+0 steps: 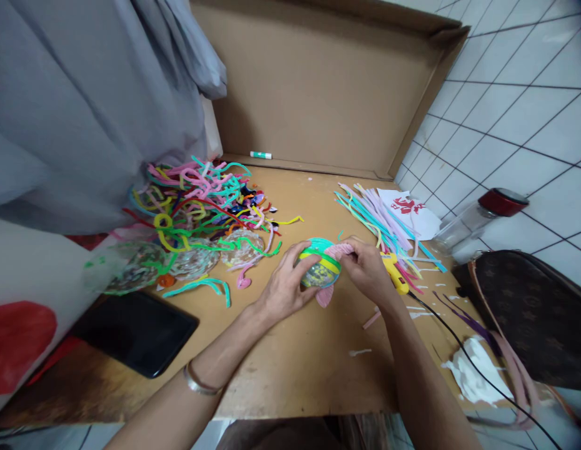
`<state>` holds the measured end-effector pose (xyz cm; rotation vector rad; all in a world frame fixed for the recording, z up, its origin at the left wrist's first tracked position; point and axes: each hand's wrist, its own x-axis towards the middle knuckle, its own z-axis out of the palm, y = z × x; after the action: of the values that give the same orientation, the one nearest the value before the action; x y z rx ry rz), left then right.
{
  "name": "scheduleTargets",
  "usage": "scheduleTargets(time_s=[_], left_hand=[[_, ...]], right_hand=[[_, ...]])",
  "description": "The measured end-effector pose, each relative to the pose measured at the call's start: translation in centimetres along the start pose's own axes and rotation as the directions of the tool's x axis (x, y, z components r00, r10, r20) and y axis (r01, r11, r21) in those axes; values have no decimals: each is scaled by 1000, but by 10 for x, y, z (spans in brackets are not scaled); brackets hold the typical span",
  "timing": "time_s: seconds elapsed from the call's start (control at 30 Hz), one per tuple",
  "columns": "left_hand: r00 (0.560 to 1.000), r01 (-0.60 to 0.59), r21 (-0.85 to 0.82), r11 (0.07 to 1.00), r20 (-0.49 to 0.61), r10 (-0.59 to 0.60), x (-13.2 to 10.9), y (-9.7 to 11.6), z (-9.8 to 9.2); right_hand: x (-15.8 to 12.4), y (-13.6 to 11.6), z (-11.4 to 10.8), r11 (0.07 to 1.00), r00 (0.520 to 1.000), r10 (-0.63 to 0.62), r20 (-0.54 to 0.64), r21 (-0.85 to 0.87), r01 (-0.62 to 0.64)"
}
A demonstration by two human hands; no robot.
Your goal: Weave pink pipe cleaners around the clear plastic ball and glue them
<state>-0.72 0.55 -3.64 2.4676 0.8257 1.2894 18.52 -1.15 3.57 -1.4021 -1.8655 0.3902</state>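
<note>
A round ball (320, 270), banded in turquoise, green and yellow with a see-through patterned part, is held above the table's middle. My left hand (290, 275) wraps round its left side, thumb below and fingers over the top. On the ball's upper right, my right hand (368, 265) pinches a pink ribbed piece (338, 250) against it. A second pink ribbed piece (325, 296) sticks out at the ball's lower edge. Just right of my right hand lies a yellow glue gun (394, 273), partly hidden by the hand.
Tangled pipe cleaners (201, 187) and clear patterned balls (194, 257) lie left, near a black tablet (138, 332). Straight pipe cleaners (384, 215) lie back right. A clear bottle (473, 219), brown bag (529, 312), crumpled tissue (478, 370) and black cord (459, 337) occupy the right; cardboard (328, 87) stands behind.
</note>
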Motion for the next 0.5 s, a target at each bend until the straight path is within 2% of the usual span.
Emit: scheduleTargets(time_s=[0.17,0.5], left_hand=[[999,4,13,1000,51,-5,-1,-1,-1],[997,33,4,999,71,-33,1,-1,0]], right_hand=[[5,1,-1,1000,1000,19,24,14,-19],[5,7,3,999,999,40,16,30,-41]])
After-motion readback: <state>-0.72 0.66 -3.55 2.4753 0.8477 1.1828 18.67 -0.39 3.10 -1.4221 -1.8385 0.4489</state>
